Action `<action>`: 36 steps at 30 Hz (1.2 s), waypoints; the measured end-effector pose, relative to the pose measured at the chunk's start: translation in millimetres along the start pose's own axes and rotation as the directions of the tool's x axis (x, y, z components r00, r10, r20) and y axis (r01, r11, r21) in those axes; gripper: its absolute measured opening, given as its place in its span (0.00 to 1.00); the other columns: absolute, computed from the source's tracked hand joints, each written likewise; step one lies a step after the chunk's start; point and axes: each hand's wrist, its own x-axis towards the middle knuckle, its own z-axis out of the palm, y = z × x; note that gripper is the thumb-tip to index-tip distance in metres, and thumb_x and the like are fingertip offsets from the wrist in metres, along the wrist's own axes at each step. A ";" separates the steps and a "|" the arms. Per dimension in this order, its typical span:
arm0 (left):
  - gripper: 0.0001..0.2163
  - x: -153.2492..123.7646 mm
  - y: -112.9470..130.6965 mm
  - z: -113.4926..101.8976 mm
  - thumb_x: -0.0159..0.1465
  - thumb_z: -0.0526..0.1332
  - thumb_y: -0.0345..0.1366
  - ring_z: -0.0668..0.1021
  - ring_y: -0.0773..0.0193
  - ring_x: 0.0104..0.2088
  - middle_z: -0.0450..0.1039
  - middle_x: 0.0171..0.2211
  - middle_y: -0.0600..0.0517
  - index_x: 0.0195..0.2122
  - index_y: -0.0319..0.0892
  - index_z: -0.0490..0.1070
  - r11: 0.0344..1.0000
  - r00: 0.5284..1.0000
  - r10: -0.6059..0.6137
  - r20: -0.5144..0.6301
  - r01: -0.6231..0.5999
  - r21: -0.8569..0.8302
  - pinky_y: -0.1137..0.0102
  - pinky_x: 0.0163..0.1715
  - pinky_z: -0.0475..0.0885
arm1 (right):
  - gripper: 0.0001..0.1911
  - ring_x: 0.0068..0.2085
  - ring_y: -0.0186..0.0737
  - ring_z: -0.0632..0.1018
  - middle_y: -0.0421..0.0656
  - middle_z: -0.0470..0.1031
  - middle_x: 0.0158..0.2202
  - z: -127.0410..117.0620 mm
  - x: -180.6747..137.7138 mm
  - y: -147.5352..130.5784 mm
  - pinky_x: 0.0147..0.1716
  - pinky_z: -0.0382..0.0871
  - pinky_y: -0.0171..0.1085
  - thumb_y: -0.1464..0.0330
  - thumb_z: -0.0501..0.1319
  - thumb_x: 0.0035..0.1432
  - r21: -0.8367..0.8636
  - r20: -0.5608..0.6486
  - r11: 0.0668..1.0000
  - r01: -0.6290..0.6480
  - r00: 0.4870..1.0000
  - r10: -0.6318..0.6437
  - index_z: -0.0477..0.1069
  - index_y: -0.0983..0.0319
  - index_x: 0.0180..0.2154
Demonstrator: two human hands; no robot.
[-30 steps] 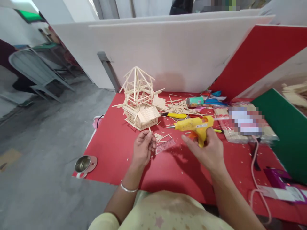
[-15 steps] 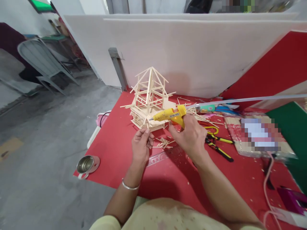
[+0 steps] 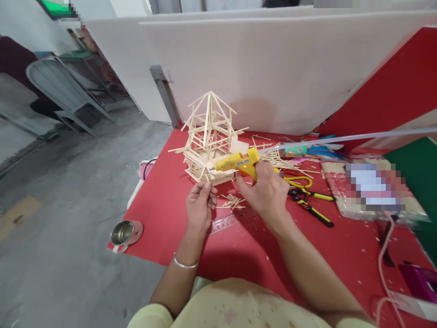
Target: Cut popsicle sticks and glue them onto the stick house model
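Note:
A small house built of thin wooden sticks [image 3: 208, 136] stands at the back left of the red table [image 3: 164, 214]. My right hand [image 3: 266, 193] grips a yellow glue gun [image 3: 237, 162], its nozzle pointing left at the base of the house. My left hand [image 3: 200, 205] is just in front of the house, fingers pinched on a short wooden stick right under the nozzle. Loose cut sticks [image 3: 232, 201] lie between my hands.
Yellow-handled scissors and pliers [image 3: 307, 196] lie right of my hand, beside a stick pile [image 3: 280, 159] and a packet [image 3: 372, 191]. A clear ruler [image 3: 223, 223] lies near my left wrist. A steel cup [image 3: 123, 232] sits at the table's left corner. White boards stand behind.
My right hand has carried the glue gun left from the table's middle to the house. My left hand kept its pinch and stayed near the house base.

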 end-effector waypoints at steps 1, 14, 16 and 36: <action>0.15 0.8 0.2 -0.7 0.54 0.74 0.40 0.71 0.75 0.16 0.76 0.24 0.54 0.34 0.39 0.72 1.000 1.000 0.002 -0.004 -0.002 0.008 0.80 0.14 0.63 | 0.20 0.29 0.36 0.70 0.43 0.75 0.35 0.9 0.7 -0.8 0.26 0.50 0.36 0.52 0.58 0.61 -0.002 0.010 1.000 0.001 1.000 -0.001 0.71 0.62 0.44; 0.16 6.0 5.6 6.3 0.52 0.74 0.41 0.69 0.75 0.14 0.77 0.24 0.54 0.35 0.39 0.71 0.999 1.000 0.004 -0.023 -0.003 0.039 0.81 0.11 0.60 | 0.18 0.29 0.35 0.70 0.42 0.75 0.37 5.7 8.4 -5.9 0.27 0.48 0.37 0.57 0.57 0.62 -0.006 0.073 1.000 0.014 0.997 -0.013 0.70 0.62 0.47; 0.17 6.4 5.5 5.8 0.52 0.74 0.42 0.69 0.75 0.14 0.77 0.24 0.55 0.35 0.39 0.71 0.999 1.000 0.001 -0.026 0.000 0.041 0.81 0.11 0.60 | 0.17 0.29 0.35 0.69 0.42 0.75 0.36 6.4 9.6 -6.3 0.27 0.48 0.38 0.57 0.57 0.62 0.000 0.080 1.000 0.019 0.997 -0.019 0.71 0.62 0.45; 0.14 10.8 4.0 6.3 0.54 0.72 0.41 0.69 0.75 0.14 0.75 0.22 0.55 0.30 0.39 0.71 0.997 0.999 0.012 -0.032 -0.010 0.071 0.80 0.11 0.59 | 0.17 0.29 0.36 0.69 0.43 0.75 0.36 11.8 10.2 -4.8 0.26 0.46 0.38 0.60 0.55 0.61 -0.011 0.084 0.999 0.031 0.996 -0.030 0.71 0.63 0.46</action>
